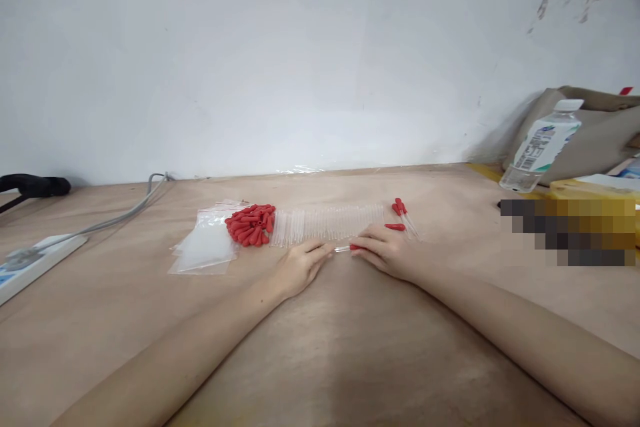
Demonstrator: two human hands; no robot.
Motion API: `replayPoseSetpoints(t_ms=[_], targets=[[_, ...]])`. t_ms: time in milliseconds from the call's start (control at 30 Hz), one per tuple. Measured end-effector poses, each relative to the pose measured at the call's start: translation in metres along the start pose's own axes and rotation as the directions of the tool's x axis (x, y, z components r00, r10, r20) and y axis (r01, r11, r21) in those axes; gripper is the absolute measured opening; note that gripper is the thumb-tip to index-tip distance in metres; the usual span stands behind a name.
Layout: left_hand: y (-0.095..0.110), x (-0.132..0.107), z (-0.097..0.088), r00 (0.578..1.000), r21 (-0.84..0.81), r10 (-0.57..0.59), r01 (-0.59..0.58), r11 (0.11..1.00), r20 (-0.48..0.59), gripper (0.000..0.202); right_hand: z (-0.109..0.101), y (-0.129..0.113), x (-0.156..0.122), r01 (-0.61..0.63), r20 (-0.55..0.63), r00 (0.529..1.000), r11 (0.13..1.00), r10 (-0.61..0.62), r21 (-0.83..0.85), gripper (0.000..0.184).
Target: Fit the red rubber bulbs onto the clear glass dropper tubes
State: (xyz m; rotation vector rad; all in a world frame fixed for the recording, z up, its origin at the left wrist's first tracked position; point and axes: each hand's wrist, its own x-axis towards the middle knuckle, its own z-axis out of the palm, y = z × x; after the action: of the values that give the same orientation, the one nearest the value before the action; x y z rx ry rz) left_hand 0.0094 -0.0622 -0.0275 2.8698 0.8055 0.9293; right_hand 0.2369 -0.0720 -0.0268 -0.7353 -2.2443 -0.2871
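Note:
Between my hands lies a clear dropper tube [342,249], level and just above or on the table. My left hand [303,268] is closed on its left end. The fingers of my right hand [385,250] pinch a red rubber bulb [355,247] at the tube's right end; how far the tube sits in it is hidden. Beyond my hands a row of clear tubes [327,221] lies side by side. Left of the row is a heap of red rubber bulbs [250,223]. Several tubes with red bulbs on them, assembled droppers [403,210], rest to the right of the row.
Clear plastic bags [207,243] are stacked left of the bulbs. A power strip [43,263] with a grey cable [120,219] lies at far left, near a black object [35,185]. At right stand a water bottle [543,147] and a beige bag [595,130]. A white wall [300,67] closes the back.

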Motion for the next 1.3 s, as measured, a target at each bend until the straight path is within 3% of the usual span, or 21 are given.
replayPoseSetpoints(t_ms=[133, 300, 667, 833, 933, 1033, 1200, 1300], targets=[[0.001, 0.0, -0.002, 0.997, -0.052, -0.069, 0.067, 0.996, -0.045, 0.027, -0.001, 0.006, 0.0, -0.137, -0.004, 0.99, 0.978, 0.14, 0.156, 0.019], [0.001, -0.001, -0.003, 0.998, -0.042, -0.06, 0.059, 0.997, -0.028, 0.026, 0.003, 0.003, -0.006, -0.221, 0.074, 0.975, 0.96, 0.211, 0.173, 0.019], [0.002, -0.001, -0.002, 0.999, -0.01, 0.03, -0.031, 0.999, -0.042, 0.027, -0.006, -0.009, 0.006, -0.204, 0.168, 0.968, 0.973, 0.184, 0.107, 0.019], [0.001, -0.001, 0.0, 0.999, -0.011, 0.006, -0.006, 1.0, -0.037, 0.027, -0.005, -0.008, 0.008, -0.237, 0.2, 0.96, 0.951, 0.198, 0.198, 0.019], [0.001, 0.0, -0.001, 0.998, -0.044, -0.051, 0.049, 0.998, -0.047, 0.027, -0.002, -0.003, 0.008, -0.316, 0.198, 0.944, 0.888, 0.262, 0.333, 0.016], [0.002, 0.001, -0.004, 0.993, -0.079, -0.093, 0.087, 0.993, -0.077, 0.03, 0.0, 0.001, 0.011, -0.435, 0.199, 0.898, 0.729, 0.392, 0.529, 0.018], [0.001, 0.002, -0.008, 0.974, -0.063, -0.181, 0.174, 0.983, -0.137, 0.041, -0.017, 0.016, 0.023, -0.555, 0.215, 0.731, 0.381, 0.648, 0.739, 0.039], [0.001, 0.003, -0.007, 0.972, -0.049, -0.202, 0.197, 0.979, -0.118, 0.037, -0.036, 0.041, 0.028, -0.594, 0.131, 0.617, 0.35, 0.776, 0.724, 0.032]])
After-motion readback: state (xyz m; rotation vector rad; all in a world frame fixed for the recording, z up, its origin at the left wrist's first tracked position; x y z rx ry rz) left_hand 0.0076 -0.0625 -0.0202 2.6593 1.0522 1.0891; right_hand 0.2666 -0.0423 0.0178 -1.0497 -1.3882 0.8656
